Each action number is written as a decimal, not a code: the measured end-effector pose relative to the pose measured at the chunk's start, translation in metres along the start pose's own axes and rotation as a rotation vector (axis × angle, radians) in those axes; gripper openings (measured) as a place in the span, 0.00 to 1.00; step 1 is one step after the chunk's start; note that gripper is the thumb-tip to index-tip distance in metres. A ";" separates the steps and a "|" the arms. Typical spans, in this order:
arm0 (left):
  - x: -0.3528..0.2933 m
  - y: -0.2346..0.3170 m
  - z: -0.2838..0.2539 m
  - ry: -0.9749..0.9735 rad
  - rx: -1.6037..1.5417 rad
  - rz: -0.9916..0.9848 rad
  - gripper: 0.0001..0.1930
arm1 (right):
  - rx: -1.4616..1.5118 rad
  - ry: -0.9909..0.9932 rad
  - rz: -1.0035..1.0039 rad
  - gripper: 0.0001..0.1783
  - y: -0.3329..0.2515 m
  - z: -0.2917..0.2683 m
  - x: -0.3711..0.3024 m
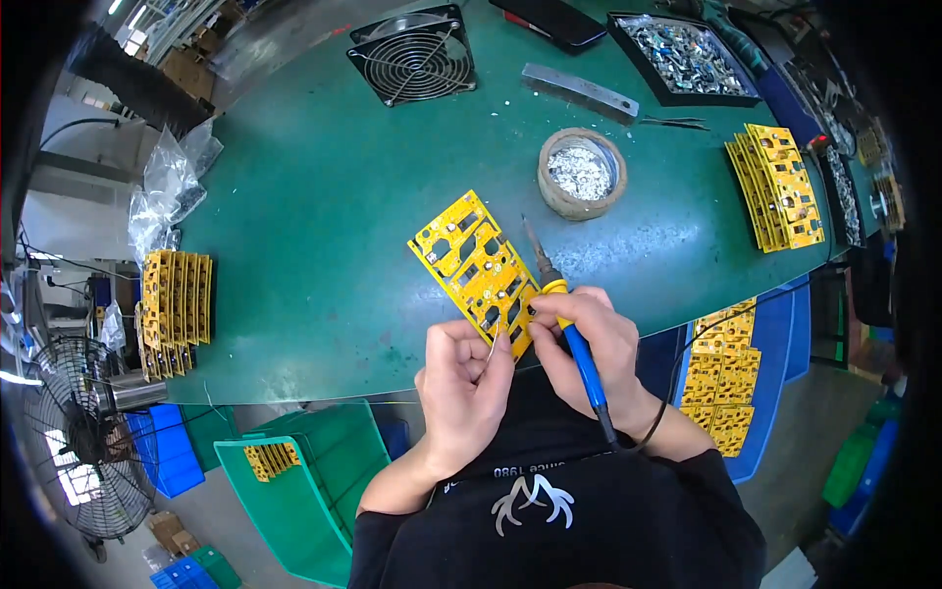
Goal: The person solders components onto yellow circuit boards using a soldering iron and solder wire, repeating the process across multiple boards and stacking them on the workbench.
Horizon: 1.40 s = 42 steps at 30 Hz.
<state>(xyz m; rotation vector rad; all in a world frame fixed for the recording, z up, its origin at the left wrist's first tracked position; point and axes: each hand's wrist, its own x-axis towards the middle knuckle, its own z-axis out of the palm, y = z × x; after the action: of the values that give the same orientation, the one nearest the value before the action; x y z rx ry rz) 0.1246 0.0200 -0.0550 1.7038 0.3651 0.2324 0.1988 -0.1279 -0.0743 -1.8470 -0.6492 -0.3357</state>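
Note:
A yellow circuit board (478, 270) with several cut-outs and small parts lies slanted in front of me. My left hand (463, 378) is closed at its near end, thumb and fingers pinching the board's edge. A thin pale strand, perhaps solder wire, shows by those fingertips. In my right hand (599, 339) is a blue-handled soldering iron (581, 353). Its dark tip points up and away, beside the board and apart from it. The right thumb and forefinger meet at the board's right edge, by a small dark part (533, 309).
Beyond the board stands a round pot (581, 175) of silvery bits. Stacked yellow boards flank me at left (177, 304) and right (775, 187). Farther back are a metal bar (579, 90), tweezers (675, 123), a fan (412, 57) and a parts tray (687, 59). A green bin (294, 491) sits below the table edge.

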 end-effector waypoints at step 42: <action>0.048 -0.011 -0.058 0.102 0.303 -0.053 0.12 | -0.236 0.120 -0.113 0.25 0.023 -0.039 0.015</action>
<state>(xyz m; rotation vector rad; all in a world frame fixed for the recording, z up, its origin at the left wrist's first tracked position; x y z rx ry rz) 0.1475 0.0926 -0.0591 1.9816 0.5427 0.2341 0.2271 -0.1660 -0.0700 -1.9995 -0.6547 -0.6157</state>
